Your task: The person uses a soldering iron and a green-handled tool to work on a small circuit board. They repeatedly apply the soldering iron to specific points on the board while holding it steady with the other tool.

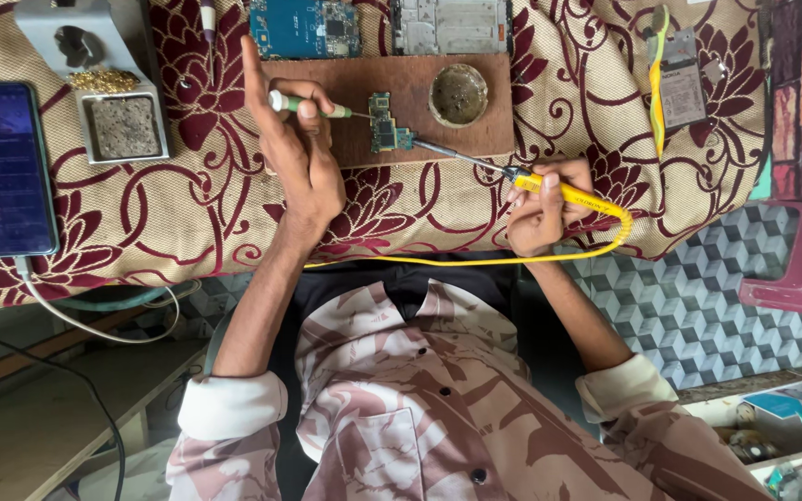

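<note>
Head view: I see the left hand [301,153] gripping a green-handled tool [306,107] against the circuit board [384,123] on the wooden block [475,139]. The right hand [542,202] holds the soldering iron [549,188] (tip at the board). Soldering step; next needs steady tip contact.

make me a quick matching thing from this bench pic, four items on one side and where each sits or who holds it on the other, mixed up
Things:
1. yellow soldering iron
2. green-handled tool
3. small circuit board
4. phone with lit screen

Places:
A. on the wooden board, between both tool tips
B. in the right hand
C. far left on the patterned cloth, cable plugged in
D. in the left hand

Pairs: 1-B, 2-D, 3-A, 4-C
</note>
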